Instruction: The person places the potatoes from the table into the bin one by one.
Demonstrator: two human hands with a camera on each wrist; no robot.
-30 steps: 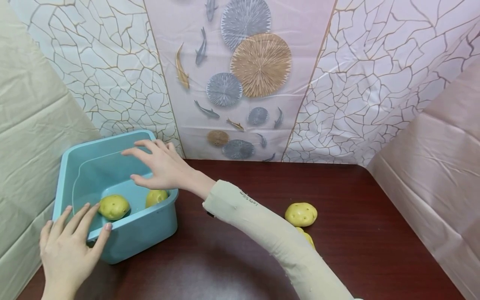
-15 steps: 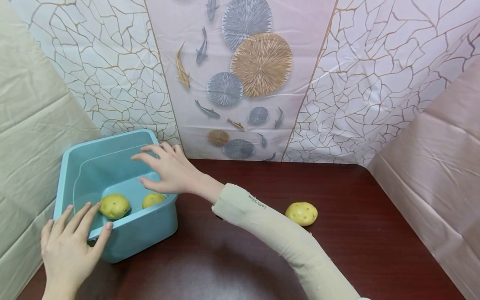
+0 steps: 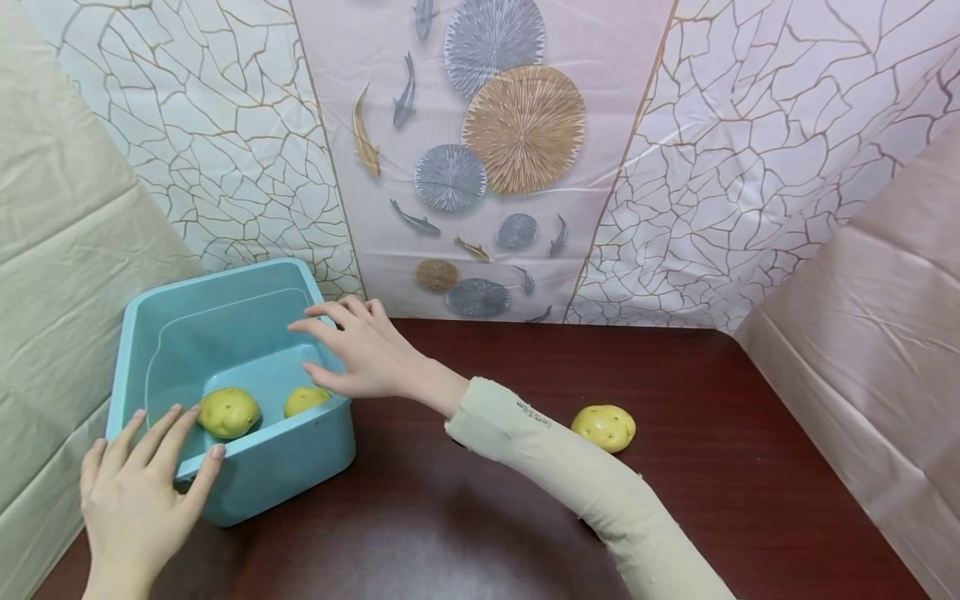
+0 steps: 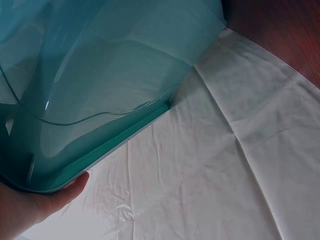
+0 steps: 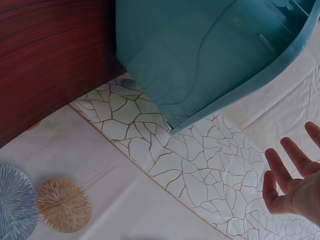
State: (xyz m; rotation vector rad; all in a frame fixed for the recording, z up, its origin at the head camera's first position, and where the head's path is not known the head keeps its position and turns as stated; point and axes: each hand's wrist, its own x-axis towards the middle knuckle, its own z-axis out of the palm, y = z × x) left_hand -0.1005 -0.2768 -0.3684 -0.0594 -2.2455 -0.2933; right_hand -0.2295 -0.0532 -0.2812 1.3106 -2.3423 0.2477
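In the head view my left hand (image 3: 138, 492) rests on the near left corner of a light blue plastic basin (image 3: 281, 475). Its fingers are spread over the rim, the thumb set apart along the near edge. Inside lie two yellow potatoes: one potato (image 3: 229, 413) beside my left fingertips, another potato (image 3: 306, 401) near the right wall, partly hidden by the rim. Above the basin's right rim hovers my right hand (image 3: 367, 354), fingers loosely bent and apart, holding nothing. The right wrist view also shows these fingers with nothing between them.
Another yellow potato (image 3: 603, 428) lies on the dark red wooden table (image 3: 750, 467), just beyond my right sleeve (image 3: 570, 467). Patterned cloth (image 3: 480, 233) hangs behind the table, and beige cloth (image 3: 60, 250) stands close by the basin's left side.
My right hand has drawn back rightward, from over the basin to its right rim. The right-hand potato inside has settled lower. A yellow thing on the table has become hidden behind my sleeve.
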